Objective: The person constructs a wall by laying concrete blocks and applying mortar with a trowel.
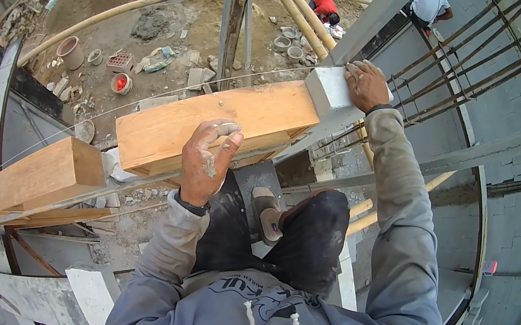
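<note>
My right hand (pixel 366 86) rests on the end of a white block (pixel 333 91), its fingers bent over the top edge. The block sits on a narrow beam, right at the end of a long wooden box form (pixel 220 118). In front of that form's near side I hold up my left hand (pixel 207 162), thumb and fingers apart, with nothing in it. Grey-white dust and mortar mark its skin. A thin string line (pixel 168 97) runs past the far side of the forms.
More wooden forms (pixel 49 172) follow along the beam to the left. Bamboo poles (pixel 142 2) cross beyond it, and rebar (pixel 469 67) juts at upper right. Below are buckets (pixel 70 53) and rubble. A person in red (pixel 325 9) bends down; another in white (pixel 429 3) is nearby.
</note>
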A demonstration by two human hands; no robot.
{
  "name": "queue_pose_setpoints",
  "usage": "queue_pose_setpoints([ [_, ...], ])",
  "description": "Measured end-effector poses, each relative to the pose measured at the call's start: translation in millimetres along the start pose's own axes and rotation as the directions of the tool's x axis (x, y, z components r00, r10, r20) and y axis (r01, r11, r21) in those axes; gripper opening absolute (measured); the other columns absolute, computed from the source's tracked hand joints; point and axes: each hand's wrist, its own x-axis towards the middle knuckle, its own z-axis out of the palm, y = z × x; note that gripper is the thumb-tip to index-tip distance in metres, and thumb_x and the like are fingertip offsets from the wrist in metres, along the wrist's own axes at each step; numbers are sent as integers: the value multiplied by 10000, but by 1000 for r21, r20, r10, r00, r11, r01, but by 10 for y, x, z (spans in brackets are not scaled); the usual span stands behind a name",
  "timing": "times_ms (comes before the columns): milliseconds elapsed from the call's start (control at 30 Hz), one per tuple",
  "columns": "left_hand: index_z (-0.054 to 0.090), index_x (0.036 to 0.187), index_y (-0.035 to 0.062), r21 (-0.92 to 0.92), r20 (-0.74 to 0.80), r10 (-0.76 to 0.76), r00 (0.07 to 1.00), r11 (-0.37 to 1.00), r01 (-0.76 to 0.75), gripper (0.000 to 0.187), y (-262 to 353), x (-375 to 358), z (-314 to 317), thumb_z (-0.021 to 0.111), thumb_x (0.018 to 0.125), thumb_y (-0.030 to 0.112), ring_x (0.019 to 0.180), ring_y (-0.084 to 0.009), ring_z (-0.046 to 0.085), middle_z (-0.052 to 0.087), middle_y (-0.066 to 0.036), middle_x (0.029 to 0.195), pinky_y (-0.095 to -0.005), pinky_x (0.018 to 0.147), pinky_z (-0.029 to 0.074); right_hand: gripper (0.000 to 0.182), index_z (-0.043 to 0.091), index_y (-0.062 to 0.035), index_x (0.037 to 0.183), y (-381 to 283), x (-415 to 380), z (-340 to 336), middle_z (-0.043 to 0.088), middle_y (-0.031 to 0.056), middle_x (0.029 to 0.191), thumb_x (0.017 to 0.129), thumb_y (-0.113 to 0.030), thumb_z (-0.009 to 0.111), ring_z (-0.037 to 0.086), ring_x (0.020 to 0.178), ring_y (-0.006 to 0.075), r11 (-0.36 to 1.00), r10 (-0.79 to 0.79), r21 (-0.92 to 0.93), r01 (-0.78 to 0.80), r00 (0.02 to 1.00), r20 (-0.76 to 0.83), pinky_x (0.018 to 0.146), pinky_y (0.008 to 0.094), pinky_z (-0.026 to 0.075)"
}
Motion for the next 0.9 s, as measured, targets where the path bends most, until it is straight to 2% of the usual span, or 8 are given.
queue_pose_setpoints([
  [67, 662, 943, -29, 11, -14, -27, 1000, 1000, 27, 205, -32, -50, -47, 637, 873, 162, 928, -251, 614, 641, -149, 979, -326, 842, 455, 370, 601, -47, 1165, 19, -52, 103, 577, 149, 1214, 915, -292, 482, 477, 1196, 307, 1000, 17, 20, -14, 988, -152, 1034, 434, 335],
  [200, 661, 944, -31, 10, -32, -26, 999, 1000, 26, 205, -133, -166, -129, 635, 874, 160, 930, -249, 615, 642, -150, 978, -325, 842, 455, 378, 574, -17, 1195, -184, -306, -88, 569, 192, 1212, 909, -254, 506, 487, 1174, 352, 967, 139, 232, -107, 982, -126, 1007, 413, 377],
  [500, 664, 958, -33, 93, -84, -80, 993, 992, 88, 205, -256, -309, -319, 623, 875, 150, 923, -242, 617, 643, -146, 970, -318, 835, 457, 375, 567, -24, 1209, -326, -1389, -56, 550, 207, 1232, 909, -246, 546, 489, 1178, 363, 897, 309, 402, -182, 909, -279, 1013, 414, 368],
  [567, 664, 961, -37, 90, -94, -96, 991, 991, 104, 209, -279, -313, -348, 620, 877, 150, 915, -239, 618, 644, -144, 968, -314, 826, 460, 388, 567, -25, 1211, -405, -1711, 2, 551, 208, 1230, 923, -281, 525, 497, 1166, 369, 859, 427, 402, -318, 877, -218, 1001, 416, 376],
  [700, 663, 962, -41, 76, -70, -92, 993, 992, 97, 212, -290, -341, -308, 622, 877, 149, 913, -236, 620, 643, -143, 968, -308, 823, 462, 428, 565, -19, 1212, -420, -2300, 359, 556, 226, 1215, 923, -330, 513, 509, 1148, 379, 822, 504, 357, -443, 859, -95, 982, 420, 389],
  [767, 658, 970, -41, 19, -32, -142, 989, 990, 143, 222, -287, -378, -260, 623, 882, 160, 913, -229, 620, 642, -142, 966, -300, 821, 464, 482, 557, -17, 1220, -403, -2512, 531, 560, 247, 1200, 913, -384, 505, 519, 1135, 387, 676, 532, 517, -525, 833, 151, 971, 420, 398],
  [833, 657, 979, -39, -9, 5, -172, 985, 985, 173, 220, -156, -416, -196, 611, 889, 157, 908, -196, 599, 637, -119, 960, -290, 829, 449, 503, 558, -12, 1216, -382, -2558, 578, 567, 259, 1180, 901, -401, 508, 521, 1131, 394, 632, 561, 532, -563, 806, 186, 966, 415, 401],
  [900, 656, 987, -37, -32, 55, -198, 979, 979, 200, 219, -118, -440, -193, 600, 896, 153, 904, -163, 579, 631, -97, 953, -279, 837, 435, 511, 562, -6, 1209, -363, -2541, 569, 569, 261, 1175, 894, -405, 509, 528, 1122, 395, 693, 549, 451, -562, 817, 174, 960, 412, 407],
])
